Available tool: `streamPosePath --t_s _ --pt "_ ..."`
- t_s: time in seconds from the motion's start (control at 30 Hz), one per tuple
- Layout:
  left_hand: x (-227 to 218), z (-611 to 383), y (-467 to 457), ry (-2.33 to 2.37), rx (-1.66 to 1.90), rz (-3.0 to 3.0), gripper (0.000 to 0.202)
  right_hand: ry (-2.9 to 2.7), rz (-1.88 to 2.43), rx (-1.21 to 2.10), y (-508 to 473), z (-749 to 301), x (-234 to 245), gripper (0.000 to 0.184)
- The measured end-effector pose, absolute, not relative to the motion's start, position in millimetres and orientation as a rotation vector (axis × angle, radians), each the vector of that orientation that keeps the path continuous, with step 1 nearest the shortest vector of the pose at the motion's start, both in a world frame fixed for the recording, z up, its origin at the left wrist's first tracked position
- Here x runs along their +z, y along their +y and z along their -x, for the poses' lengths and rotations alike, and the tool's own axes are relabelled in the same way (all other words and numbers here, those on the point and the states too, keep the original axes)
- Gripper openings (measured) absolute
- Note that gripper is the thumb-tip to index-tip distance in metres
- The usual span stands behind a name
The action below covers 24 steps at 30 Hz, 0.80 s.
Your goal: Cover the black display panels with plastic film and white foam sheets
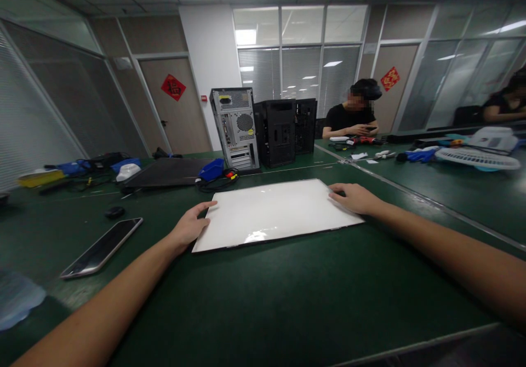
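A thin, glossy white rectangular panel (267, 213) lies at the middle of the green table, a dark strip showing along its near edge. At its left edge, my left hand (192, 225) grips it with the thumb and a finger over the top face. My right hand (351, 197) holds the opposite edge, its fingers bent over the far right corner. The fingertips under the panel are hidden on both sides. Light reflects off the surface close to the near edge.
Computer cases (236, 131) stand behind the panel. A phone (102, 248) and a small black object (114, 212) lie left. Beyond are a dark flat panel (168, 172), a blue tray (211, 168) and cables. A white fan grille (479, 159) is far right; a co-worker (349, 115) sits opposite.
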<state>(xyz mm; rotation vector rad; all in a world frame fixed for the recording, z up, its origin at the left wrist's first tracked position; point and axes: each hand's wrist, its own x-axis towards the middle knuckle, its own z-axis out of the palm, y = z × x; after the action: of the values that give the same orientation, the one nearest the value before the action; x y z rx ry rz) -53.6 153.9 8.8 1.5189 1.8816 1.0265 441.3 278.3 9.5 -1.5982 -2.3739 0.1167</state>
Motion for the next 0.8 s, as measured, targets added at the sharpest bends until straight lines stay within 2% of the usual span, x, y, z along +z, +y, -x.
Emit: streamPosePath --t_s 0.53,0.63,0.8 --pt "6 54 155 1.844 1.121 -1.43 0.064 -2.437 1.588 0.076 273 -436 5 0.063" --pt "6 55 156 1.865 1.117 -1.443 0.062 -2.482 1.41 -0.007 265 -431 9 0.06" --pt "8 54 155 1.855 1.116 -1.429 0.059 -2.69 0.844 -0.034 238 -407 20 0.054"
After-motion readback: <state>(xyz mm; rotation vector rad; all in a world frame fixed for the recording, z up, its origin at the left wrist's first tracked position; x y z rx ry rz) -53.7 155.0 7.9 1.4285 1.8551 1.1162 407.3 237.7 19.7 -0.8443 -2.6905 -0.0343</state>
